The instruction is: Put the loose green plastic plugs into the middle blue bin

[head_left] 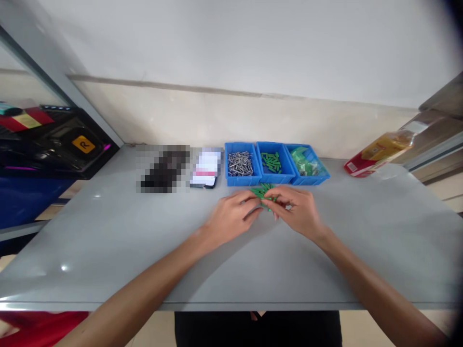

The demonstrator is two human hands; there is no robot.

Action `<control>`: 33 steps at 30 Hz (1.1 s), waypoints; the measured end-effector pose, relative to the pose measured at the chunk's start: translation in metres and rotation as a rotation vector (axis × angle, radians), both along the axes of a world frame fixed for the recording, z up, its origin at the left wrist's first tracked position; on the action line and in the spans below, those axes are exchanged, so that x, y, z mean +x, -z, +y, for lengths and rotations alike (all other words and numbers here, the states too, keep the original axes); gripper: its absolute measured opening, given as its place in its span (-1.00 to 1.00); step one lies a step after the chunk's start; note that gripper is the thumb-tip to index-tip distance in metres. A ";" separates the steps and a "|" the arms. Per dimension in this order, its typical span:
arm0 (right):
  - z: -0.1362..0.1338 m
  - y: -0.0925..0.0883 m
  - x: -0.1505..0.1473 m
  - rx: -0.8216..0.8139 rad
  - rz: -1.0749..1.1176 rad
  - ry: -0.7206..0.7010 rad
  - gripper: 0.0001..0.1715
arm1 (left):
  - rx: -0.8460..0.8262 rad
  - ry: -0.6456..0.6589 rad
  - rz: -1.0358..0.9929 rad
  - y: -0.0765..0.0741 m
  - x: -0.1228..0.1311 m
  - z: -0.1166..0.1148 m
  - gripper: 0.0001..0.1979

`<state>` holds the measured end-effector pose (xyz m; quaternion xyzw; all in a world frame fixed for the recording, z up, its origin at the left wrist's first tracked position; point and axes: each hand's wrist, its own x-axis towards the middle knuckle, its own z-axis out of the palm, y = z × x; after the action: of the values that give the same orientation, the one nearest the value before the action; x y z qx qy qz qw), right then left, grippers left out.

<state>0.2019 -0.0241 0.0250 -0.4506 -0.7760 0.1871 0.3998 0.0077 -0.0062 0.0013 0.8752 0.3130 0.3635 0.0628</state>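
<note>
My left hand (pixel 231 217) and my right hand (pixel 294 209) meet over a small bunch of green plastic wall plugs (pixel 263 193) on the grey table (pixel 108 250). Fingers of both hands close on the bunch and partly hide it. Just beyond my hands stand several blue plastic bins side by side. The left bin (pixel 243 180) holds metal screws (pixel 239 164), the middle bin (pixel 277 177) holds green wall plugs (pixel 271 163), and the right bin (pixel 311 180) holds small green packets (pixel 304 161).
A pixelated dark object (pixel 164 168) and a white-and-pink card on a dark phone (pixel 206 168) lie left of the bins. A red-and-yellow packet (pixel 379 154) lies at the far right. A wall rises behind the table. A black case (pixel 61 140) stands beyond the left edge.
</note>
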 end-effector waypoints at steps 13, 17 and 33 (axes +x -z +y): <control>-0.001 0.003 -0.003 0.011 0.017 -0.065 -0.83 | 0.011 -0.078 -0.002 -0.004 -0.002 0.001 -0.82; -0.003 0.003 -0.004 0.040 -0.004 -0.074 -0.83 | 0.007 -0.051 -0.001 -0.003 -0.002 0.002 -0.81; 0.004 -0.006 0.012 0.133 -0.154 -0.087 -0.82 | -0.031 -0.036 -0.089 -0.007 -0.005 0.003 -0.83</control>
<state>0.2143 -0.0197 0.0311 -0.4021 -0.8338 0.1171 0.3597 0.0028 -0.0033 0.0087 0.8513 0.3313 0.3981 0.0836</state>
